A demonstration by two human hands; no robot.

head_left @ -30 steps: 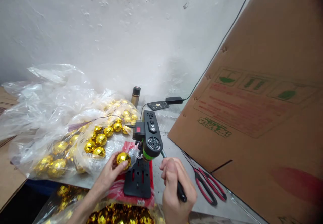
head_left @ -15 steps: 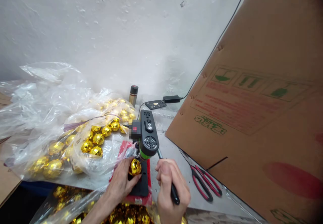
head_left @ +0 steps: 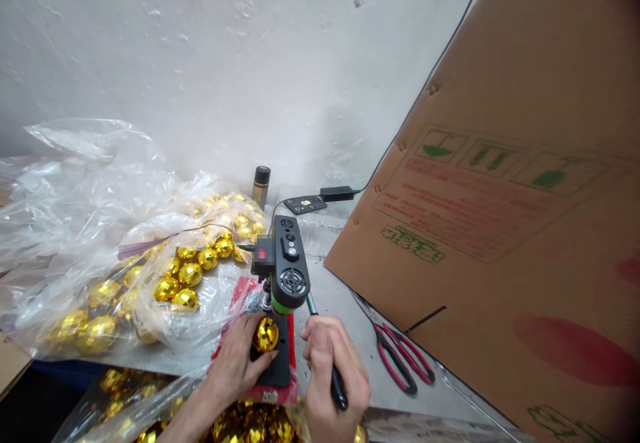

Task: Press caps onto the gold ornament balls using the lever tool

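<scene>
My left hand [head_left: 235, 363] is closed round a gold faceted ball [head_left: 265, 334] and holds it on the black base plate [head_left: 283, 370] under the head of a small black bench press [head_left: 285, 264]. My right hand [head_left: 333, 373] is wrapped round the black grip of the press's lever [head_left: 325, 350]. The press stands on a red sheet [head_left: 240, 303] at the table's near edge.
Clear plastic bags [head_left: 100, 230] full of gold balls [head_left: 190, 273] lie to the left, and more balls [head_left: 250, 426] sit in a bag at the near edge. Red-handled scissors [head_left: 400, 360] lie to the right. A large cardboard box [head_left: 500, 196] leans on the right. A small bottle [head_left: 261, 185] and a power adapter [head_left: 338, 194] stand by the wall.
My left hand has carried the gold ball from beside the press onto the base plate under its head. My right hand has stayed on the lever grip.
</scene>
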